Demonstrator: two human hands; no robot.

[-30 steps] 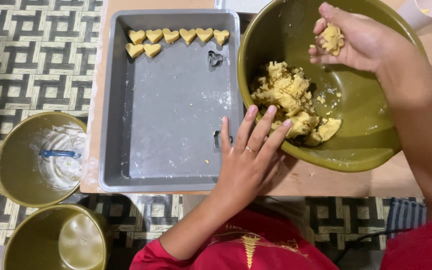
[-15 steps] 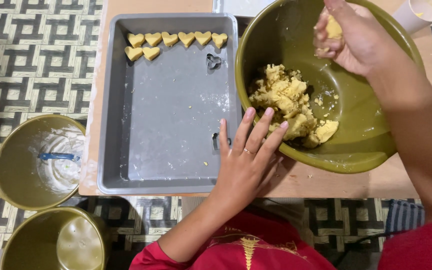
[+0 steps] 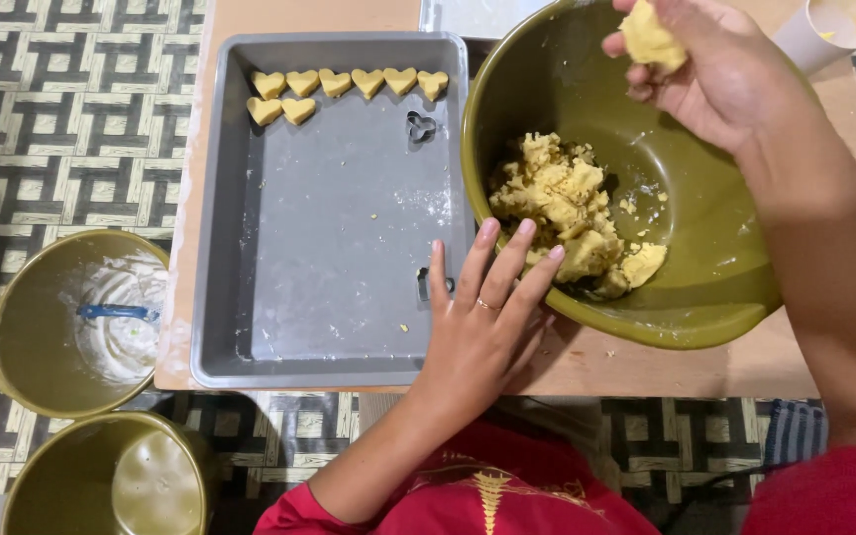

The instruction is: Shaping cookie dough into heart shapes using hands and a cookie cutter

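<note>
One dough lump pinched in right hand fingers over olive bowl, left hand fingers spread flat against bowl rim

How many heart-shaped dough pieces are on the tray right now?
8 heart-shaped dough pieces, all at the far end of the grey tray: six in a row, two below its left end. None seem hidden.

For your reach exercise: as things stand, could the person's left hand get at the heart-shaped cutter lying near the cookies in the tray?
Probably yes. The left hand rests at the tray's near edge, empty, and only bare tray floor lies between it and the cutter.
</note>
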